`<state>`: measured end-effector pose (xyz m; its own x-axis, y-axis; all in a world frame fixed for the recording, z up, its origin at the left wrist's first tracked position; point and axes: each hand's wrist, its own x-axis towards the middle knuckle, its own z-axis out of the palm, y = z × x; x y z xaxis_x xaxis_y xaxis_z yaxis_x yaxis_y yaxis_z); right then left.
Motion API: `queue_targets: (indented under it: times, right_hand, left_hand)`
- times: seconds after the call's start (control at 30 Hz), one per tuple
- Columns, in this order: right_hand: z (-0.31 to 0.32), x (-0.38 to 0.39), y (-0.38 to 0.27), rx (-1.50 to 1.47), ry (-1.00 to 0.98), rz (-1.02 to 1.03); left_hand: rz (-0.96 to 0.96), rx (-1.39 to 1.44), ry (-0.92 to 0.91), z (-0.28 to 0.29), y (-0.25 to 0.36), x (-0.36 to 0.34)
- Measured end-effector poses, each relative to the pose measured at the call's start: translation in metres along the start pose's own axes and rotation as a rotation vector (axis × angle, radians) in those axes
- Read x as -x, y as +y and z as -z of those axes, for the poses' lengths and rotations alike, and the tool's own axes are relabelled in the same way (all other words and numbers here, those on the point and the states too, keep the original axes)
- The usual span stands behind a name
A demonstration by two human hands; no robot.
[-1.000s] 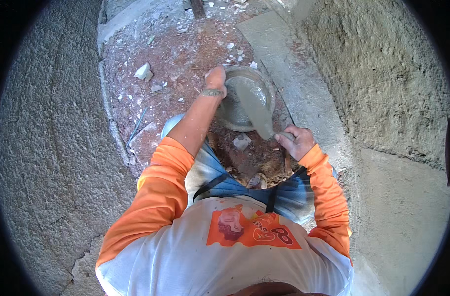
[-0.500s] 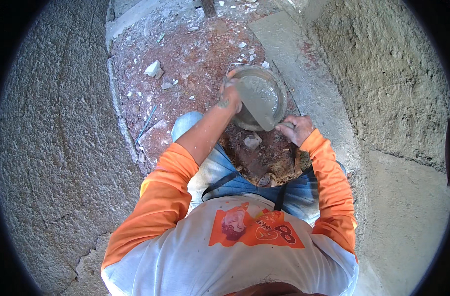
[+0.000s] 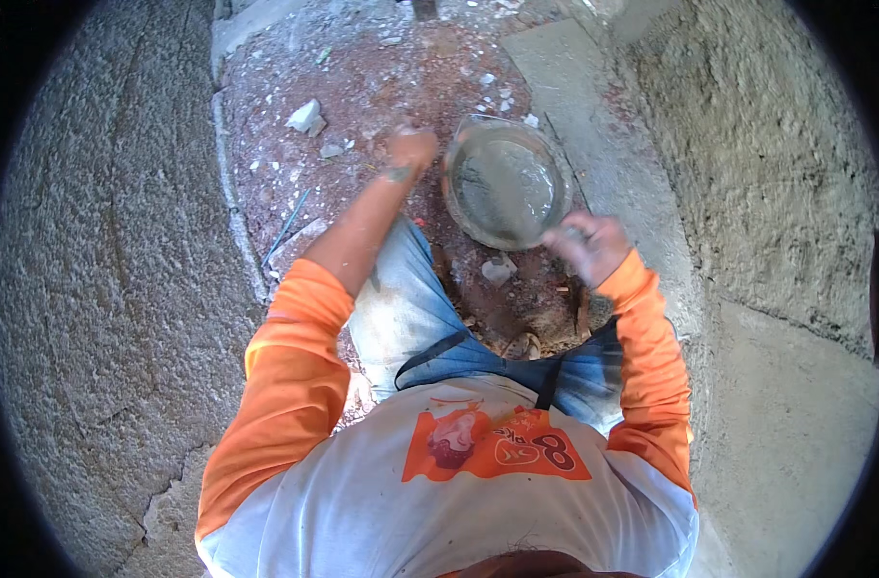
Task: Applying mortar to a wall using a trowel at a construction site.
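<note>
A round bucket [image 3: 465, 229] stands on the ground in front of me, with wet grey mortar [image 3: 540, 188] inside. My right hand [image 3: 590, 249] is closed around the handle of a trowel at the bucket's near right rim. The trowel's grey blade [image 3: 505, 183] stretches over the mortar toward the far left, blurred by motion. My left hand [image 3: 414, 149] is up beside the bucket's left rim, apart from it. Motion smears its fingers, so their pose and anything in them cannot be made out.
Rough plastered walls rise on the left [image 3: 121, 241] and right [image 3: 767, 144]. White rubble chunks [image 3: 305, 117] and small chips litter the reddish ground. A concrete slab [image 3: 593, 116] lies right of the bucket. A pale stone [image 3: 498, 270] sits between my knees and the bucket.
My left hand has come off the bucket's left side and moved left, away from it. My right hand keeps hold of the trowel and has shifted slightly right.
</note>
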<state>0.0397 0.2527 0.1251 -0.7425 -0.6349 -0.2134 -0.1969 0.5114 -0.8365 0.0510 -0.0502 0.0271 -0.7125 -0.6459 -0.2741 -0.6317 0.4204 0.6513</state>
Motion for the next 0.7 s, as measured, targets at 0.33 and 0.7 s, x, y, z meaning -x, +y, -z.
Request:
queue_targets:
  times: [0.33, 0.7]
  right_hand:
    - [-0.049, -0.019, 0.011, 0.085, -0.339, 0.249]
    - [-0.037, -0.062, 0.070, -0.298, 0.214, -0.449]
  left_hand:
    - [-0.100, -0.185, -0.030, -0.021, 0.011, 0.014]
    - [-0.389, -0.328, 0.117, 0.015, -0.033, 0.008]
